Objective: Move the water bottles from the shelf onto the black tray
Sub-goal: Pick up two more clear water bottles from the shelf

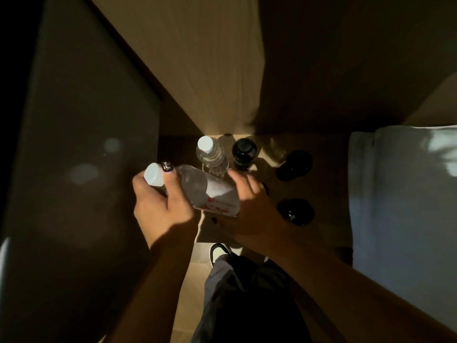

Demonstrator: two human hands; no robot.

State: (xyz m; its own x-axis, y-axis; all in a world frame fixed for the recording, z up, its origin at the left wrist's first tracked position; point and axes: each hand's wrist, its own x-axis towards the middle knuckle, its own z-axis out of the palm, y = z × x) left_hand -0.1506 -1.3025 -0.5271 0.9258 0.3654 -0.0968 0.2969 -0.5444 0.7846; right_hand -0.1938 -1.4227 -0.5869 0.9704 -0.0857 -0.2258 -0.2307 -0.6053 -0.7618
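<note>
A clear water bottle (205, 189) with a white cap and a red-printed label lies tilted between my hands. My left hand (160, 204) grips its neck just below the cap. My right hand (249, 201) is at the bottle's base with fingers spread; the bottle hides its thumb. Behind them a second clear water bottle (211, 154) with a white cap stands upright on the wooden shelf surface (329, 194). I cannot make out a black tray in this dim view.
A dark bottle (243, 151) stands upright right of the standing water bottle. Two dark rounded objects (294, 165) (295, 211) sit on the shelf further right. A white pillow or bedding (405, 206) fills the right side. A dark panel (81, 169) rises on the left.
</note>
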